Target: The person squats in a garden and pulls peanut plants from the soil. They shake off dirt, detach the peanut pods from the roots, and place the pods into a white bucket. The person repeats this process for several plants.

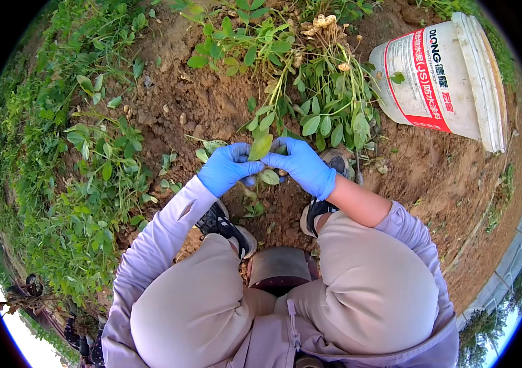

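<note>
In front of my knees, my left hand [229, 169] and my right hand [306, 164], both in blue gloves, meet fingertip to fingertip. They grip a small leafy peanut sprig [261, 147] between them. One broad yellow-green leaf rises above the fingers, and a paler leaf [269, 176] hangs below. Something small and brown, perhaps a pod, shows between the fingers, mostly hidden. Just beyond my hands lies a heap of uprooted peanut plants [321, 106]. Light tan peanut pods [323, 23] cluster on their roots at the far end.
A white plastic bucket [410, 78] with a red printed label stands at the right. Growing green plants [58, 184] cover the left side. Loose pods [183, 118] lie on the brown soil [169, 83]. My sneakers [224, 225] flank a low stool [281, 269] beneath me.
</note>
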Tool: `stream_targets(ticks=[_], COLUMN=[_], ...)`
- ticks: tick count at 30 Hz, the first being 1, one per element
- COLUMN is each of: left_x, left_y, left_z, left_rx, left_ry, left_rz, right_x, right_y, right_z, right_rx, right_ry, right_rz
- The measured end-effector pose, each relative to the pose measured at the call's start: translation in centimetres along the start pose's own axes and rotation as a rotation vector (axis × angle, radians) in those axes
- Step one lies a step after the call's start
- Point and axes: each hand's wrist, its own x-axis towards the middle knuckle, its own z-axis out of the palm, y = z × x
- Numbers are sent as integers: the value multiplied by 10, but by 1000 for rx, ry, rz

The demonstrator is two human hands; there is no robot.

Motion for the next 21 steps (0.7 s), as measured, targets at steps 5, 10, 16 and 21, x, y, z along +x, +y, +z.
stream_targets(ticks=[5, 10, 16, 21], left_x=[8, 8, 0, -20], left_y=[-5, -18, -22, -34], left_z=[-1, -3, -28, -32], left_rx=[85, 240, -746, -663], left_ry=[-19, 78, 18, 130], left_rz=[13, 50, 22, -18], right_x=[4, 3, 7, 3], right_y=[-1, -8, -17, -14], right_z=[-1, 1, -20, -37], right_rx=[47, -422, 103, 550], right_ry=[14, 114, 229, 104], right_rz=[-123, -200, -162, 61])
